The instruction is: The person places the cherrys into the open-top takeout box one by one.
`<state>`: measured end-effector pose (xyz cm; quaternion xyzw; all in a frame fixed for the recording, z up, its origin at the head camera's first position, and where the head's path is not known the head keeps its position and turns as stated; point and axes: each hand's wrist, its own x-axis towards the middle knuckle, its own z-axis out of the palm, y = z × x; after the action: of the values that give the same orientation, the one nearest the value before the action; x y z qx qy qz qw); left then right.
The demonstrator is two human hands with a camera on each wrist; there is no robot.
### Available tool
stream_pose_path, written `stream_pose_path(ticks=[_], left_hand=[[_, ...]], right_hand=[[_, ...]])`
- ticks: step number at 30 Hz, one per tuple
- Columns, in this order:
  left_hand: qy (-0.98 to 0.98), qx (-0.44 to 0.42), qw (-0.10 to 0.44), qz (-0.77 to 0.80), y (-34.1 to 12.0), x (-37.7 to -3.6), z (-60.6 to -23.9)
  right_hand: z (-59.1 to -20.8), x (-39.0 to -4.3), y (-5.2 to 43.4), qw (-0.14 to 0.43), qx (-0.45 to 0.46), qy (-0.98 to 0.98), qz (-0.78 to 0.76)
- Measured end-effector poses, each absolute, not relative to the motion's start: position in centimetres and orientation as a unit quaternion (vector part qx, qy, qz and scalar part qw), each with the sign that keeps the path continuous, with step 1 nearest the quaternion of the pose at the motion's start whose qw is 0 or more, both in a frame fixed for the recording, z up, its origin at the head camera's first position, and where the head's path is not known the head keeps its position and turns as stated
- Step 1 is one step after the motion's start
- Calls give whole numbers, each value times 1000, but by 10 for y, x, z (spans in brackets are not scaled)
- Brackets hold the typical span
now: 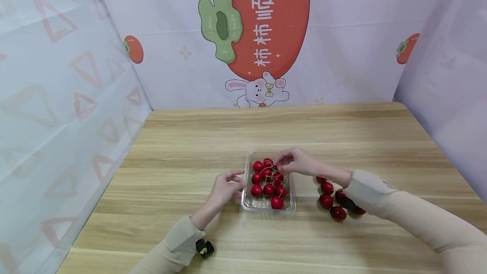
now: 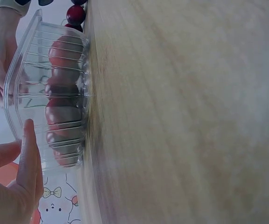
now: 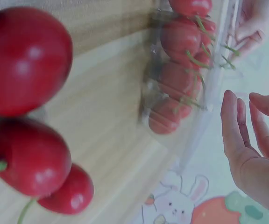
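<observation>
A clear plastic tray (image 1: 266,210) sits mid-table and holds several red cherries (image 1: 268,179) with green stems. My left hand (image 1: 235,182) rests against the tray's left rim; in the left wrist view its thumb (image 2: 29,156) lies straight along the ribbed tray wall (image 2: 36,60). My right hand (image 1: 284,164) hovers over the tray's far right corner, and its fingers (image 3: 232,126) are relaxed and empty. Several loose cherries (image 1: 328,200) lie on the table right of the tray, under my right forearm, and loom large in the right wrist view (image 3: 27,60).
The wooden table (image 1: 182,151) is walled in by printed plastic sheets on the left (image 1: 57,96), on the right, and at the back, where there is a persimmon and rabbit picture (image 1: 262,33). Bare wood lies behind and left of the tray.
</observation>
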<state>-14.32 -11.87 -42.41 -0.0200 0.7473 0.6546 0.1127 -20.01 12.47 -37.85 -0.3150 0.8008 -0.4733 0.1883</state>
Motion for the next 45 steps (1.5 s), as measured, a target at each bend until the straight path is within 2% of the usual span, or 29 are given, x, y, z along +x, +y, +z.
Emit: stream_pose_path(ticks=[3,15,29,45], left_hand=[[747,-22,113,655,-119,-144,-423],[748,-25,114,653,-118,-144,-422],[746,-22,113,656,-119,-144,-422],[745,-18,115,657,-119,-144,-425]], right_hand=[[-374,-201,132,171,-312,812,-462],[-367,-199,159,173,-299,819,-458],[-370,-191,186,124,-295,858,-402],[-377,-182,224,108,-300,880,-353]])
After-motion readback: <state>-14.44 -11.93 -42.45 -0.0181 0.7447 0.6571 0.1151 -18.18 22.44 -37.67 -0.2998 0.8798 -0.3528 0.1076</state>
